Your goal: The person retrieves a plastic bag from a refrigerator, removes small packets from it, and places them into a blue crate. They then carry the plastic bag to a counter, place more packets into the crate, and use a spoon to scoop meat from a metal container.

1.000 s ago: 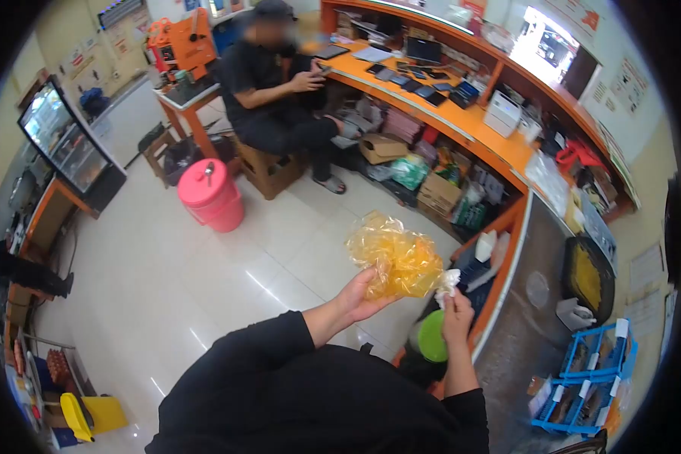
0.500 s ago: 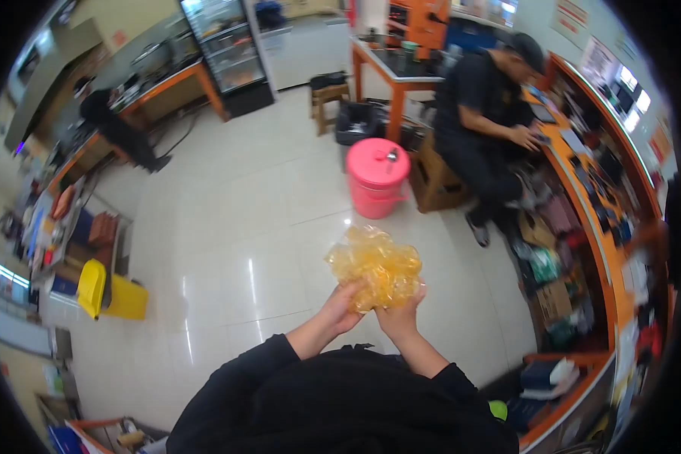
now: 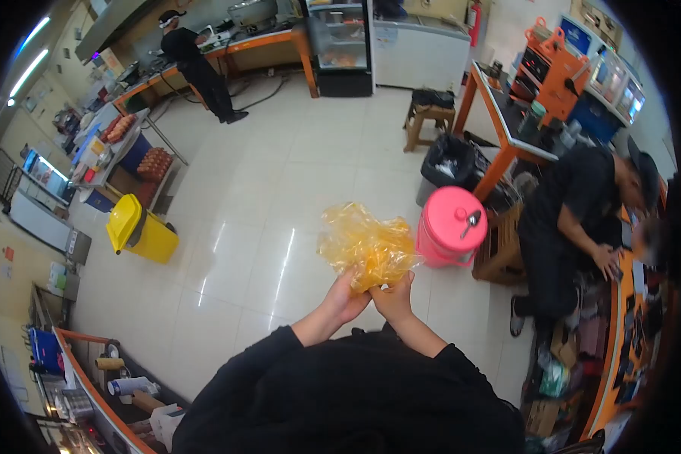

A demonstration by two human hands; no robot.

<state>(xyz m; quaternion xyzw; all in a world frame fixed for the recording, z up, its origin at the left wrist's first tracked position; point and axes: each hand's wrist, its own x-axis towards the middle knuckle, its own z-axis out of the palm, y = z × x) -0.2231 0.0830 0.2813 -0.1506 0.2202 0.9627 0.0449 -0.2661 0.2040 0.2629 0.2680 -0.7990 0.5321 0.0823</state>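
A crumpled, see-through plastic bag [image 3: 367,246] with a yellow-orange tint is held up before my body, over the tiled floor. My left hand [image 3: 346,300] grips its lower left part, fingers closed on the plastic. On the lower right, my right hand [image 3: 393,300] is closed on the bag too, its thumb pointing up. Both hands are close together, nearly touching. Whether anything lies inside the bag I cannot make out. Just beyond it to the right stands a pink lidded bucket [image 3: 452,227] with a metal spoon [image 3: 471,223] on its lid.
A yellow wheeled bin [image 3: 147,231] stands at left. Right of the bucket, a person in black [image 3: 571,219] sits by an orange counter [image 3: 609,363]. Another person [image 3: 197,64] works at the far stove counter. A black-lined trash bin [image 3: 446,163] stands beside an orange-legged table [image 3: 495,113].
My view has swung left, so the bucket, seated person and far counter appear further right. Both hands keep hold of the bag, which has changed shape slightly.
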